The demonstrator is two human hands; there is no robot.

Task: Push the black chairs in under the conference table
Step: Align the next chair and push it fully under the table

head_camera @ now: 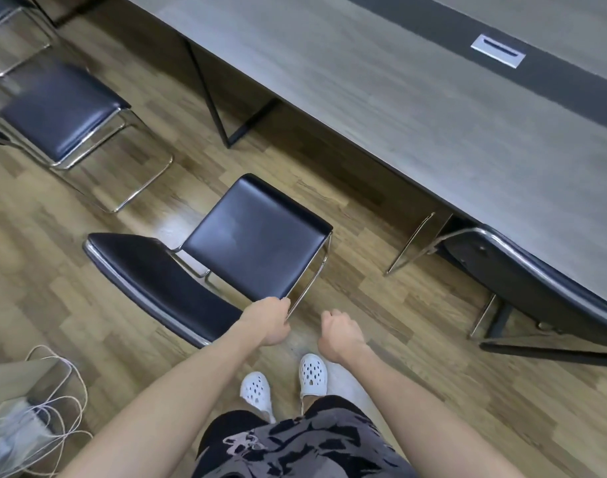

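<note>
Progress looks partial, judging by how the chairs stand now. One black chair at three o'clock (pixel 543 281) already sits pushed in, its seat hidden under the conference table (pixel 364 81) and only its backrest and chrome legs showing at the table's edge. The middle chair (pixel 257 236), at the centre of the view, is the one in hand. It stands out on the wooden floor (pixel 88 322), well apart from the table and turned askew, its seat corner pointing toward twelve o'clock and its backrest trailing off toward nine. The left hand (pixel 269 320) has its fingers curled round the near end of that backrest, where the chrome tube meets it. The right hand (pixel 340 331), just beside it toward three o'clock, hangs loosely curled, holds nothing and touches no part of the chair. A third chair at ten o'clock (pixel 61 112) also stands clear of the table, and part of a further one at eleven o'clock (pixel 2 15) shows at the frame's corner; whether that one is tucked in cannot be told. So the middle chair probably needs squaring to the table edge and sliding under, then the one at ten o'clock. White shoes (pixel 314 374) stand at six o'clock, and loose cables (pixel 54 408) lie at seven.
</note>
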